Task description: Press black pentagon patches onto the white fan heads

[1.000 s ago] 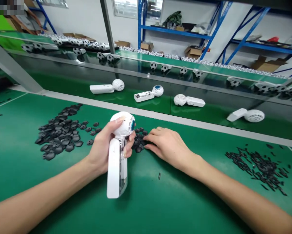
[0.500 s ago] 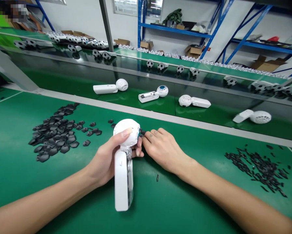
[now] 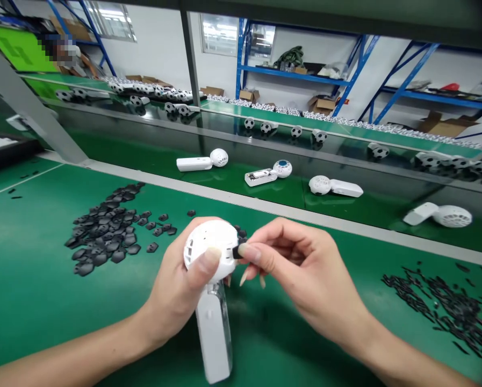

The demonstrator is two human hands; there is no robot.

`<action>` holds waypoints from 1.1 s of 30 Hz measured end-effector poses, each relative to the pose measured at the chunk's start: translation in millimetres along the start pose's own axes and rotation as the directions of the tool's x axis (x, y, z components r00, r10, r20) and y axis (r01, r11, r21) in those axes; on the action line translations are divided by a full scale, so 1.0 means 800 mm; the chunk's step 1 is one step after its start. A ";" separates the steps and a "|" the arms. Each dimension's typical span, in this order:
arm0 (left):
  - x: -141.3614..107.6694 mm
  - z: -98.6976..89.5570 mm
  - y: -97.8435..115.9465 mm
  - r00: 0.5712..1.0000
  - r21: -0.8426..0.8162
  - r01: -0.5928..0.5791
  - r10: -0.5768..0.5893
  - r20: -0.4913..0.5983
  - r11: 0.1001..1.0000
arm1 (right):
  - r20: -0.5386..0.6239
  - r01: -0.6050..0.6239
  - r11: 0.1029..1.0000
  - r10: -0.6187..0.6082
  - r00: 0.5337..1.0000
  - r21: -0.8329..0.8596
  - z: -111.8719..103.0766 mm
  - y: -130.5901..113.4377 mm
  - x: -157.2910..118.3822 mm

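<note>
Fingers [image 3: 265, 230] of the right hand [image 3: 311, 274] are nearly closed now, thumb and forefinger tips pinching a small black piece [image 3: 237, 251], and that piece is pressed right up against the side of a white handheld fan [image 3: 210, 236]! The left hand [image 3: 172, 290] cups the fan's round head from below with the thumb across its face, a grip that looks meant to steady the fan and turn that side toward the pinch. The clear-sided handle [image 3: 213, 338] points down toward the person, clear of both wrists.

Just left of the fan lies a heap of dark, many-sided pieces [image 3: 103, 228]; to its right, a scatter of thin black strips [image 3: 438, 303], both on a green mat [image 3: 31, 317]. Beyond the fan, four more white fans [image 3: 200, 163] lie along a green belt [image 3: 228, 188]. Farther behind it, black-and-white ball-patterned parts [image 3: 265, 127] line up, and blue shelves [image 3: 297, 67] stand at the back.
</note>
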State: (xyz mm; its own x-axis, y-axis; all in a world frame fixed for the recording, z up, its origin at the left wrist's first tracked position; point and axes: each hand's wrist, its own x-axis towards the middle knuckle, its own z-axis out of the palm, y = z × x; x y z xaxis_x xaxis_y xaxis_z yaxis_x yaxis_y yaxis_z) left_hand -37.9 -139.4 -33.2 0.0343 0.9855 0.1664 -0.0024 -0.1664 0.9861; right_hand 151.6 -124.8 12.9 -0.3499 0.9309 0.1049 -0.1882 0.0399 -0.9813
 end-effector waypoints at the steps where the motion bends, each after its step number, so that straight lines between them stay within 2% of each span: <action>1: -0.002 0.001 0.003 0.999 0.007 -0.033 0.033 -0.008 0.999 | -0.005 0.001 1.000 -0.001 1.000 -0.011 0.003 0.001 -0.002; 7: -0.012 -0.002 0.004 0.965 0.029 -0.262 0.263 -0.022 0.965 | -0.048 0.067 0.981 -0.077 0.996 -0.183 0.014 0.000 -0.014; 11: -0.015 -0.003 0.004 0.948 0.024 -0.318 0.318 0.024 0.948 | -0.056 0.100 0.970 -0.115 0.992 -0.221 0.017 -0.003 -0.021; 16: -0.018 -0.003 0.012 0.909 0.068 -0.417 0.415 0.048 0.906 | -0.033 0.091 0.979 -0.099 0.995 -0.185 0.015 -0.010 -0.027; 19: -0.019 0.000 0.018 0.910 0.112 -0.412 0.414 0.003 0.904 | -0.012 0.102 0.978 -0.106 0.994 -0.183 0.016 -0.012 -0.028; 23: -0.022 0.007 0.024 0.919 0.087 -0.384 0.390 -0.064 0.919 | 0.001 0.153 0.961 -0.156 0.988 -0.230 0.020 -0.008 -0.034; 27: -0.022 0.009 0.029 0.919 0.064 -0.386 0.389 -0.064 0.920 | 0.050 0.189 0.945 -0.182 0.982 -0.267 0.021 -0.008 -0.040; 33: -0.013 0.004 0.035 0.921 0.127 -0.377 0.386 -0.054 0.918 | 0.140 0.146 0.957 -0.113 0.984 -0.251 0.005 -0.028 -0.030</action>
State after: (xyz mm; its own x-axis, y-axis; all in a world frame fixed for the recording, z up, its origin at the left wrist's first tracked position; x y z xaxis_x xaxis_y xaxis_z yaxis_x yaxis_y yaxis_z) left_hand -35.4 -154.5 -7.7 -0.0234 0.8453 0.5337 0.1118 -0.5283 0.8417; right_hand 160.5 -149.8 32.8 -0.4510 0.8605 0.2368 -0.0005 0.2651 -0.9642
